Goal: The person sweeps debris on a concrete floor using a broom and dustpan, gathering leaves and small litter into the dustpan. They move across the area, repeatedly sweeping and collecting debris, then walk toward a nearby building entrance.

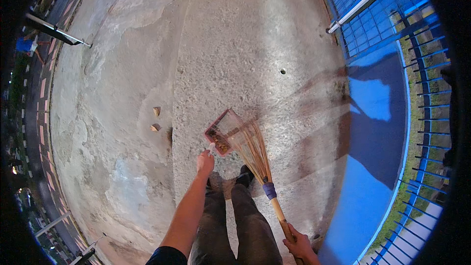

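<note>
My left hand (205,162) grips the pale handle of a pink plastic dustpan (209,132) just ahead of my feet. Small brown debris, perhaps leaf litter, lies in the pan's near end. In my right hand (298,243) is the wooden handle of a stick broom (262,158), bound with purple wrapping where the bristles begin. Its thin bristles fan forward and to the left, their tips over the right side of the dustpan. Whether the tips touch the pan or the ground is unclear.
Two dry leaves (156,111) lie on the concrete floor (121,77) to the left. A small hole (283,71) shows ahead. At right run a blue wall (342,206) and a metal fence (434,121). A pole (60,33) stands left, before a striped kerb (42,136).
</note>
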Tool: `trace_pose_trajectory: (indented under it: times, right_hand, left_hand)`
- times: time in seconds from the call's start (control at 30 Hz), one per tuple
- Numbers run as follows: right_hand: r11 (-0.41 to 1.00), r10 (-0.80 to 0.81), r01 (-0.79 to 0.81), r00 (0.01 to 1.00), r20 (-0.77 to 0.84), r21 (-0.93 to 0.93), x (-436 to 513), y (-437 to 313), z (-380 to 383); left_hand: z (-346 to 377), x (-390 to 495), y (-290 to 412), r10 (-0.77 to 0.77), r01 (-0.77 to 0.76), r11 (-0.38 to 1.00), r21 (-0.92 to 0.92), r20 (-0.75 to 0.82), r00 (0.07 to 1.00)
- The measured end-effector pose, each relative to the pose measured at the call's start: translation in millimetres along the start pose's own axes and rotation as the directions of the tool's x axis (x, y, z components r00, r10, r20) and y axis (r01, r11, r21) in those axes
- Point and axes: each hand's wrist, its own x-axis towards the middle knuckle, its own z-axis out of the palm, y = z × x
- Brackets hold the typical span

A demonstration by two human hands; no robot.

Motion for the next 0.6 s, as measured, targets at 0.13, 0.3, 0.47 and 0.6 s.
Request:
trace_pose_trajectory:
  times: [0.13, 0.3, 0.47, 0.6]
  right_hand:
    - [0.992, 0.021, -0.023, 1.000, 0.017, 0.124, 0.3, -7.5, 12.6]
    - [0.859, -0.495, 0.512, 0.834, -0.243, 0.007, 1.0, -13.7, 57.5]
    - [0.872, -0.484, 0.484, 0.835, -0.262, -0.068, -44.6, -44.8, 117.3]
    - [0.864, -0.491, 0.502, 0.816, -0.304, -0.047, -86.4, -86.1, 176.9]
  left_hand:
    - [1.0, -9.9, -27.1, 0.081, -0.078, 0.994, 0.082, -0.027, 0.996]
    - [-25.9, -37.7, -76.0, 0.025, -0.053, 0.986, 0.157, 0.175, 0.984]
    - [-67.8, -108.0, -136.0, -0.052, 0.050, 0.994, -0.102, -0.022, 0.998]
    - [-135.9, -159.6, -190.3, -0.134, 0.140, 0.959, -0.248, 0.041, 0.990]
